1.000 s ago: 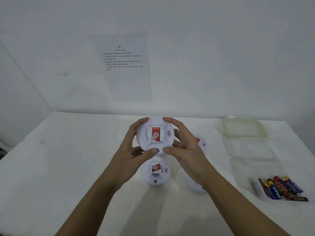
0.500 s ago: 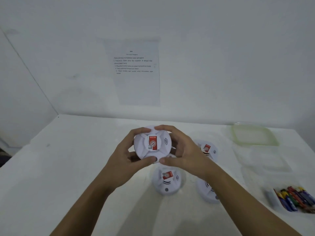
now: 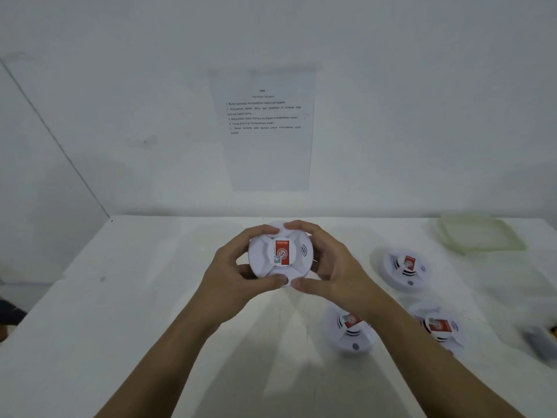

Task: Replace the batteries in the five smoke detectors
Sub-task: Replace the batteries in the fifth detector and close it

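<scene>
A round white smoke detector (image 3: 281, 251) with a red label is held above the white table (image 3: 135, 297), its face toward me. My left hand (image 3: 235, 276) grips its left rim, fingers over the top and thumb under the bottom edge. My right hand (image 3: 334, 267) grips the right rim the same way. Three more white smoke detectors lie on the table to the right: one at the back (image 3: 402, 268), one near my right forearm (image 3: 349, 330), and one further right (image 3: 438, 327).
A clear plastic lid (image 3: 479, 233) lies at the table's back right. A blurred dark battery (image 3: 539, 342) shows at the right edge. A printed instruction sheet (image 3: 265, 125) hangs on the wall behind. The table's left half holds nothing.
The view has swung to the left, so the detectors on the table and the batteries slid toward the right edge. Both hands keep holding the detector, with the fingers shifted slightly round its rim.
</scene>
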The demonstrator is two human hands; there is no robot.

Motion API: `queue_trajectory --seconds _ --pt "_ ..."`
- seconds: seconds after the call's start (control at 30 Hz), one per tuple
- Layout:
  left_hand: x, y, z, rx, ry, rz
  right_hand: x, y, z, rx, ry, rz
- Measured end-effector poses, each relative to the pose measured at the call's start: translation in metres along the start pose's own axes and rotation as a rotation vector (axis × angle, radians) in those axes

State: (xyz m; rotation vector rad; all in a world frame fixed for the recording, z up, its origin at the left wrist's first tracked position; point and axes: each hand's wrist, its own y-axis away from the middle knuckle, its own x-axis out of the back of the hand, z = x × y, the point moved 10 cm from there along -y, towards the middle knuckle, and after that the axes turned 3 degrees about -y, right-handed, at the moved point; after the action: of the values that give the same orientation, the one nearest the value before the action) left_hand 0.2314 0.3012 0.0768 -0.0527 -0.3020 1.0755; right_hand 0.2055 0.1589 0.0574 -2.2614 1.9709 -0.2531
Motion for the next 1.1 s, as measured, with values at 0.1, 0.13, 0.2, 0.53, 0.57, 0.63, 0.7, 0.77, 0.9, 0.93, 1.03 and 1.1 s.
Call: queue_trajectory --seconds 0.1,0.13,0.2,0.53,0.57,0.63,0.7,0.77,0.9,0.93,1.03,1.1 --pt "0.006 0.0 -0.004 0.016 0.008 -0.012 -0.006 -0.003 0.001 -0.005 0.002 -0.004" --pt "0.007 0.0 -0.004 0.021 0.012 -0.015 -0.007 -0.003 0.002 -0.008 0.001 -0.009" --pt "0.006 0.0 -0.006 0.031 0.023 -0.021 -0.007 -0.003 0.002 -0.015 -0.001 -0.025" --pt "0.003 0.004 -0.008 0.029 0.04 -0.021 -0.003 0.001 0.006 -0.052 -0.019 -0.055" --pt "0.003 0.004 -0.009 0.029 0.038 -0.02 -0.003 0.001 0.006 -0.054 -0.02 -0.057" --pt "0.003 0.005 -0.011 0.033 0.035 -0.02 -0.004 0.001 0.007 -0.051 -0.016 -0.056" --pt "0.002 0.005 -0.012 0.036 0.027 -0.021 -0.004 0.001 0.008 -0.052 -0.019 -0.054" --pt "0.001 0.005 -0.013 0.038 0.03 -0.023 -0.004 0.002 0.009 -0.051 -0.024 -0.05" --pt "0.0 0.006 -0.018 0.043 0.028 -0.031 -0.005 0.004 0.012 -0.041 -0.022 -0.036" --pt "0.0 0.006 -0.019 0.046 0.03 -0.033 -0.005 0.005 0.014 -0.04 -0.02 -0.031" --pt "-0.001 0.008 -0.023 0.055 0.034 -0.048 -0.008 0.007 0.019 -0.047 -0.024 -0.029" --pt "-0.001 0.009 -0.025 0.067 0.037 -0.054 -0.009 0.008 0.021 -0.048 -0.022 -0.027"
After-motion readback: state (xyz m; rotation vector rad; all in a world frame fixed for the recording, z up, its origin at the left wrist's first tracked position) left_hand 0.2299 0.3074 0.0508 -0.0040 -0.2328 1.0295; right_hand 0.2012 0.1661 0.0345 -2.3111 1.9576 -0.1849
